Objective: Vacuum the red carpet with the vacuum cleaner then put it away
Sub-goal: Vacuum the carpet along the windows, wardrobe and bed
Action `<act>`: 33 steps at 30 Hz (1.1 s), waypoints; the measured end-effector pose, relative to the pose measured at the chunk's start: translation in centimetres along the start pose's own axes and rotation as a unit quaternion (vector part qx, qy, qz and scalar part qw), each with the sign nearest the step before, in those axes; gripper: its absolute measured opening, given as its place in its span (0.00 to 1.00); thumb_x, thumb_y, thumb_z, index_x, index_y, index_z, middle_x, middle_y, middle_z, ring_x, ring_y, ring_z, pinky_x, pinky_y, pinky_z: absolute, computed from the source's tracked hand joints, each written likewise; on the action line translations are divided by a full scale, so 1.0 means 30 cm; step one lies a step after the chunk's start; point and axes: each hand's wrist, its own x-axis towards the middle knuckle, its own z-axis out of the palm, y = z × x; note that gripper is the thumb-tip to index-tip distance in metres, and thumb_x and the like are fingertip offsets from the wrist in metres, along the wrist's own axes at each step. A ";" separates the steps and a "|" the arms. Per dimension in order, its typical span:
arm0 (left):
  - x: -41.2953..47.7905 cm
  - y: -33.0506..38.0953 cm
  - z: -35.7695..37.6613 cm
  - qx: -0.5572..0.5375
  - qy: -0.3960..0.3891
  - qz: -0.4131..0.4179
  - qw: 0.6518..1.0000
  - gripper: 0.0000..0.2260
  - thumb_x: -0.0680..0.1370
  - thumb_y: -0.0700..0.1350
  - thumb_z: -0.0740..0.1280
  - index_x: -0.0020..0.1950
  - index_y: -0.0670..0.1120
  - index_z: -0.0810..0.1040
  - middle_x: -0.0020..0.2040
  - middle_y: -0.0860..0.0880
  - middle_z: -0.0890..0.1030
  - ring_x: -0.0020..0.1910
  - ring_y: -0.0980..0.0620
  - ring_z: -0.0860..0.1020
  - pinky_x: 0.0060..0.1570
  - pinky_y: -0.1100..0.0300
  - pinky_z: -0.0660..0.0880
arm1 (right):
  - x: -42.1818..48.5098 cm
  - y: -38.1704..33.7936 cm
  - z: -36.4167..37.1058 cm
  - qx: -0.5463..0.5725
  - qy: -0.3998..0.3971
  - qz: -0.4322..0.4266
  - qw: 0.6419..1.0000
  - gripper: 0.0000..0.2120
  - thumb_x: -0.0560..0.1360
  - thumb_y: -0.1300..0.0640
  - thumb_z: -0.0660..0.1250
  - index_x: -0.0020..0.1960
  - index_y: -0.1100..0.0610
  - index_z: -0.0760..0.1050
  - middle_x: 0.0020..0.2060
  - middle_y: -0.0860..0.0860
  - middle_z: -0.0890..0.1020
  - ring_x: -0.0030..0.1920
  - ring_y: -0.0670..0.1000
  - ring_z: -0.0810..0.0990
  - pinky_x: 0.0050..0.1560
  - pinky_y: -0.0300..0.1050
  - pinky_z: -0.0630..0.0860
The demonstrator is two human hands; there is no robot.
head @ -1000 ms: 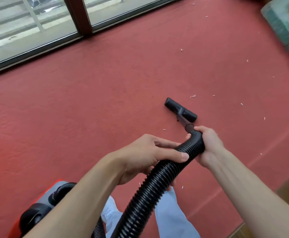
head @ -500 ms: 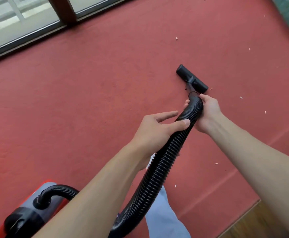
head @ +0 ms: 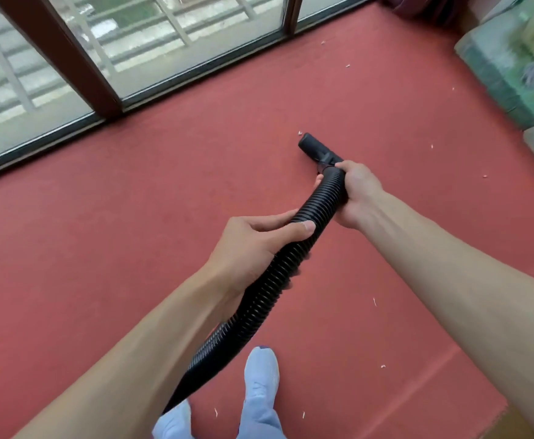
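A red carpet (head: pixel 138 236) covers the floor, with small white scraps scattered on its right half. A black ribbed vacuum hose (head: pixel 268 280) runs up from the bottom of the view to a black T-shaped nozzle (head: pixel 314 148) that lies on the carpet beside a white scrap (head: pixel 299 133). My right hand (head: pixel 359 193) grips the hose end just behind the nozzle. My left hand (head: pixel 253 245) is wrapped round the hose lower down. The vacuum's body is out of view.
A sliding glass door (head: pixel 126 58) with dark brown frames runs along the far edge of the carpet. A green patterned cushion or mattress (head: pixel 512 68) lies at the upper right. My two feet in light socks (head: pixel 259 381) stand on the carpet near the bottom.
The nozzle has swept forward across the carpet toward the glass door, both hands still on the hose. The view has lifted, so the red vacuum body at lower left has dropped out of sight.
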 end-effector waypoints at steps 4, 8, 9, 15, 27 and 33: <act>0.015 0.116 -0.004 -0.032 -0.008 -0.010 0.999 0.07 0.76 0.45 0.73 0.50 0.42 0.86 0.38 0.39 0.81 0.32 0.45 0.75 0.30 0.57 0.73 | 0.003 -0.100 0.121 -0.116 0.019 -0.006 0.993 0.10 0.76 0.58 0.60 0.56 0.60 0.71 0.33 0.55 0.76 0.27 0.52 0.75 0.28 0.42 0.75; 0.083 0.261 -0.034 -0.045 -0.027 -0.028 0.998 0.12 0.76 0.45 0.72 0.47 0.35 0.82 0.38 0.36 0.81 0.29 0.45 0.77 0.29 0.56 0.76 | 0.032 -0.178 0.232 -0.170 0.054 0.015 0.984 0.04 0.75 0.59 0.61 0.49 0.59 0.72 0.35 0.54 0.76 0.28 0.52 0.74 0.23 0.41 0.75; 0.103 0.295 -0.044 -0.053 -0.031 -0.038 0.997 0.12 0.76 0.45 0.72 0.48 0.35 0.82 0.38 0.36 0.81 0.29 0.45 0.77 0.28 0.57 0.77 | 0.044 -0.189 0.255 -0.179 0.063 0.025 0.981 0.04 0.76 0.58 0.61 0.48 0.58 0.72 0.35 0.53 0.76 0.28 0.52 0.74 0.22 0.41 0.75; 0.243 0.414 -0.099 -0.105 -0.046 -0.098 0.989 0.14 0.78 0.46 0.70 0.49 0.34 0.79 0.37 0.37 0.80 0.26 0.46 0.78 0.25 0.59 0.78 | 0.183 -0.233 0.346 -0.194 0.086 0.050 0.976 0.09 0.72 0.57 0.62 0.52 0.54 0.74 0.40 0.51 0.77 0.36 0.52 0.77 0.49 0.45 0.77; 0.477 0.552 -0.152 -0.099 -0.030 -0.084 0.991 0.19 0.77 0.49 0.72 0.52 0.31 0.80 0.38 0.37 0.80 0.29 0.43 0.79 0.29 0.55 0.79 | 0.355 -0.296 0.417 0.142 -0.057 0.071 0.986 0.18 0.80 0.46 0.59 0.56 0.61 0.71 0.38 0.55 0.76 0.35 0.52 0.76 0.36 0.46 0.74; 0.588 0.570 -0.022 -0.137 -0.009 -0.068 0.988 0.19 0.77 0.45 0.73 0.56 0.29 0.78 0.41 0.36 0.77 0.27 0.44 0.78 0.26 0.57 0.79 | 0.456 -0.400 0.424 0.232 -0.135 0.055 0.962 0.18 0.81 0.47 0.50 0.43 0.59 0.67 0.28 0.52 0.71 0.23 0.51 0.70 0.34 0.42 0.68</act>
